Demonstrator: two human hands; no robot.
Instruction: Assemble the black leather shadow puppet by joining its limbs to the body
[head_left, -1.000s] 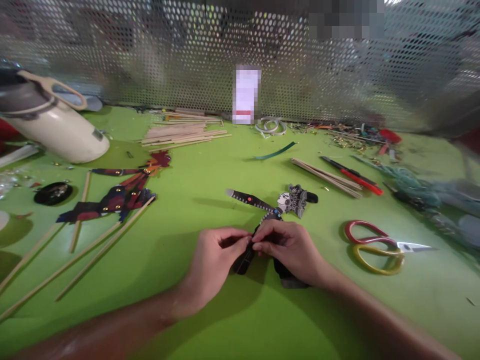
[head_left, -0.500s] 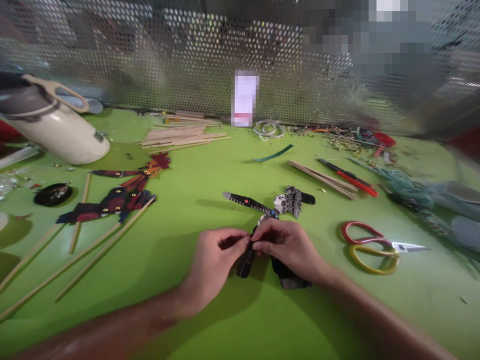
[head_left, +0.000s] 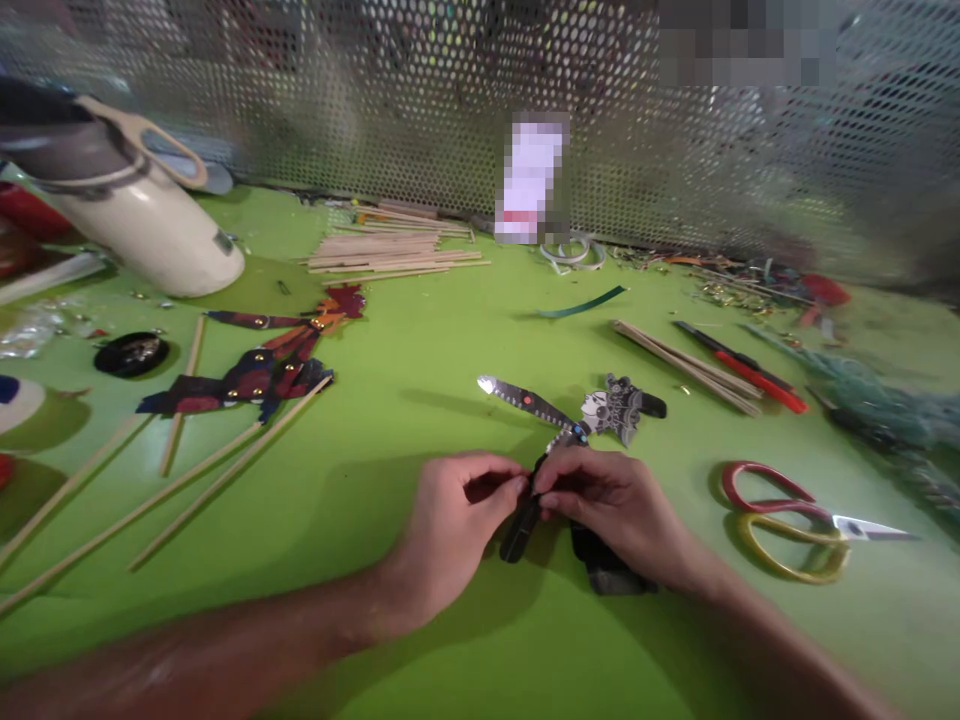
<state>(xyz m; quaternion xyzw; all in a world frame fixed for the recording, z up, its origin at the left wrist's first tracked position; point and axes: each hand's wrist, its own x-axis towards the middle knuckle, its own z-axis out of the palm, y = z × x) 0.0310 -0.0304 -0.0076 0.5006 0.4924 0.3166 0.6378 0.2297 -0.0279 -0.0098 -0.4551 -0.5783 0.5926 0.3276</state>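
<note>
A black-and-white jointed shadow puppet (head_left: 616,408) with a patterned headdress lies on the green table in front of me. One of its arms, dark with a red dot, points to the left. My left hand (head_left: 469,515) pinches the upper end of a black limb of this puppet. Fingertips of my right hand (head_left: 607,500) are closed on the same limb from the other side, close to the left fingertips. What sits right between the fingertips is hidden. The puppet's dark lower body shows partly beneath my right hand.
Scissors (head_left: 810,520) lie at the right, with a red cutter (head_left: 757,378) and thin sticks (head_left: 686,368) behind. A coloured puppet (head_left: 240,388) on sticks lies left, near a black dish (head_left: 131,354) and a cream bottle (head_left: 176,235). More sticks (head_left: 390,250) lie before the perforated metal screen (head_left: 360,120).
The whole view has shifted, so the table's things appear farther right and tilted. Both hands keep their pinch on the puppet's black limb, with little visible movement.
</note>
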